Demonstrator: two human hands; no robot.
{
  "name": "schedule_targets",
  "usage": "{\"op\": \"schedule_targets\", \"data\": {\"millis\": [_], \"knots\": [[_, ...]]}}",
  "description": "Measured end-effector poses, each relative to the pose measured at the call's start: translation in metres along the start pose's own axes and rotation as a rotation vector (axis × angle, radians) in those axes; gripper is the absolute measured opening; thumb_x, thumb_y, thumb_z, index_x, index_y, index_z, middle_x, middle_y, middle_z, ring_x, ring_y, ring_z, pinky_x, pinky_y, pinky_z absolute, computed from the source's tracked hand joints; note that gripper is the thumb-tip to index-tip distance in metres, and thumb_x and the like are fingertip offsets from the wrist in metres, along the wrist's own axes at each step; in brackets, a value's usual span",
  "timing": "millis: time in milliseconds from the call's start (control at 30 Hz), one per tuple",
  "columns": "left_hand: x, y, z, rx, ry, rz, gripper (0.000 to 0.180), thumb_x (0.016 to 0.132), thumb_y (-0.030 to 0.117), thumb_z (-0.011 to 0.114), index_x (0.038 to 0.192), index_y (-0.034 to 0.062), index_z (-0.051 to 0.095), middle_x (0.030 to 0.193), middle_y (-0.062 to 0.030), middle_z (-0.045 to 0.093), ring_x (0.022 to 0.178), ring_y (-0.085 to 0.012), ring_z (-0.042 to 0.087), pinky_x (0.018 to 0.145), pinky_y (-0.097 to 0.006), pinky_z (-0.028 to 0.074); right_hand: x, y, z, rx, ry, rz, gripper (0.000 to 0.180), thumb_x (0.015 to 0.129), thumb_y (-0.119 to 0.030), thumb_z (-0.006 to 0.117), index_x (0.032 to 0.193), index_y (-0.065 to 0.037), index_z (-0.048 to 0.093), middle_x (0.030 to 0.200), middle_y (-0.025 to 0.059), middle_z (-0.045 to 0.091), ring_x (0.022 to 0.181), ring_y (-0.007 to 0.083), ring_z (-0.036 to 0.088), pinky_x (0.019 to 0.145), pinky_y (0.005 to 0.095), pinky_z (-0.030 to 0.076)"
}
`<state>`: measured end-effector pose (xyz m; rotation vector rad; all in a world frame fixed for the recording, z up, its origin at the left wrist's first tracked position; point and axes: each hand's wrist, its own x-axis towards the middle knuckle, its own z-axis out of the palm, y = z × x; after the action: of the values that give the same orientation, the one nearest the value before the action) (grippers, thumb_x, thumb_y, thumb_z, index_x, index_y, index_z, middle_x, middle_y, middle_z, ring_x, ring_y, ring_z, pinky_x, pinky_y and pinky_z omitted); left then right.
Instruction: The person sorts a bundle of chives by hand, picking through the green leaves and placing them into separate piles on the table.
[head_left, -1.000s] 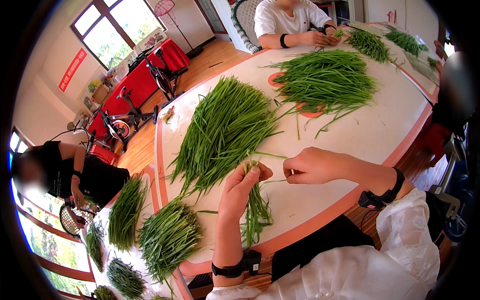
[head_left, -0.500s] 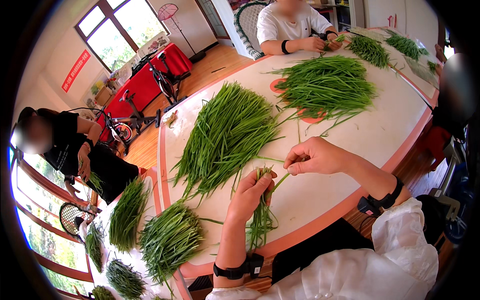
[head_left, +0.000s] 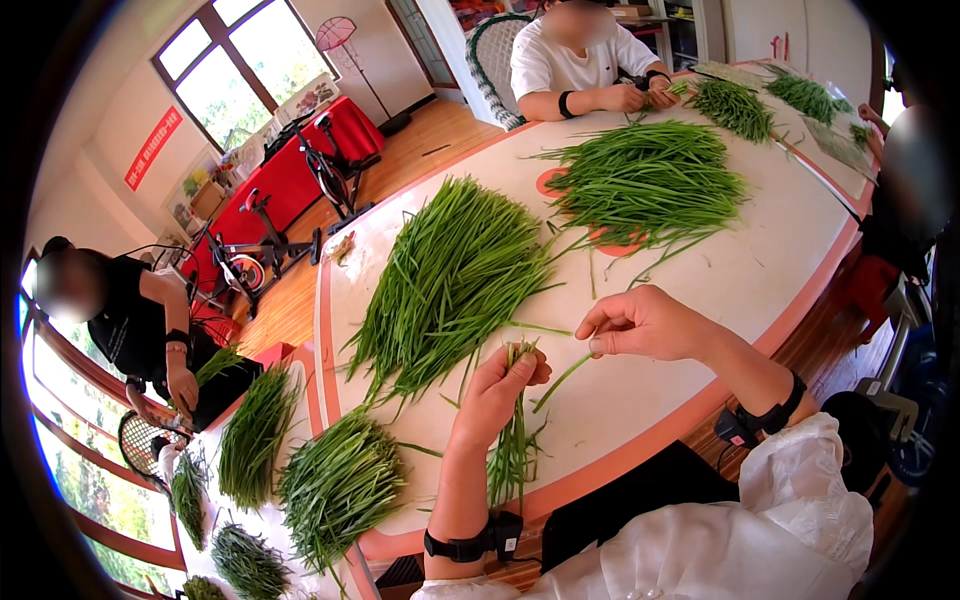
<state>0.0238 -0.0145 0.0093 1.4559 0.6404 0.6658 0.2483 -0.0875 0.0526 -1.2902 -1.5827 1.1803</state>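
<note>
My left hand (head_left: 500, 385) is closed round a small bunch of Chinese chives (head_left: 512, 455), whose leaves hang down over the table's near edge. The cut ends poke out above its thumb. To the right, my right hand (head_left: 640, 325) pinches a single chive stalk (head_left: 562, 384) between thumb and fingertips, and the stalk slants down toward the bunch. Just beyond my hands lies a large pile of chives (head_left: 450, 270) spread on the white table (head_left: 640, 420). Another loose stalk (head_left: 540, 328) lies between that pile and my right hand.
A second big pile of chives (head_left: 650, 180) lies farther right. Smaller heaps (head_left: 345, 480) fill the left side. Across the table a person in white (head_left: 580, 65) handles chives; at left another in black (head_left: 140, 320) holds some. A person stands at the right edge.
My right hand has moved slightly right and down with the stalk, away from the bunch in my left hand. The person at left has lowered their hands toward the table.
</note>
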Motion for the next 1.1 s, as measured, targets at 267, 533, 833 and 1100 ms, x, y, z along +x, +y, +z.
{"op": "schedule_targets", "data": {"millis": [267, 533, 833, 1100], "knots": [[-0.007, 0.009, 0.025, -0.092, -0.103, -0.076, 0.026, 0.095, 0.018, 0.045, 0.108, -0.0022, 0.052, 0.093, -0.0055, 0.059, 0.086, -0.0133, 0.057, 0.08, -0.026, 0.043, -0.012, -0.006, 0.036, -0.406, 0.168, -0.319, 0.01, 0.08, -0.01, 0.059, 0.088, -0.006, 0.058, 0.072, 0.0064, 0.062, 0.071, 0.0234, 0.058, 0.065, 0.0341, 0.047], [-0.016, 0.021, 0.016, 0.008, -0.138, -0.193, 0.018, 0.094, 0.019, 0.045, 0.087, 0.003, 0.051, 0.068, 0.0009, 0.048, 0.058, -0.0075, 0.046, 0.05, -0.022, 0.039, -0.009, -0.003, 0.05, -0.545, 0.291, -0.524, 0.011, 0.078, -0.006, 0.06, 0.089, -0.004, 0.058, 0.077, 0.0093, 0.061, 0.075, 0.0262, 0.057, 0.065, 0.0351, 0.047], [-0.023, 0.028, 0.026, 0.169, -0.125, -0.088, 0.023, 0.089, 0.024, 0.053, 0.078, 0.0038, 0.051, 0.062, 0.0018, 0.045, 0.05, -0.0063, 0.041, 0.045, -0.024, 0.034, -0.035, 0.002, 0.048, -0.564, 0.324, -0.423, 0.008, 0.073, 0.001, 0.063, 0.08, 0.0, 0.058, 0.074, 0.011, 0.06, 0.067, 0.0263, 0.057, 0.06, 0.0346, 0.045], [-0.026, 0.021, 0.044, 0.323, -0.161, -0.05, 0.025, 0.09, 0.025, 0.051, 0.077, 0.0041, 0.05, 0.059, 0.0027, 0.041, 0.051, -0.0068, 0.036, 0.045, -0.025, 0.031, -0.04, 0.012, 0.047, -0.519, 0.401, -0.536, 0.008, 0.073, 0.002, 0.06, 0.078, 0.0, 0.054, 0.071, 0.0099, 0.056, 0.062, 0.0216, 0.054, 0.057, 0.0302, 0.044]]}}
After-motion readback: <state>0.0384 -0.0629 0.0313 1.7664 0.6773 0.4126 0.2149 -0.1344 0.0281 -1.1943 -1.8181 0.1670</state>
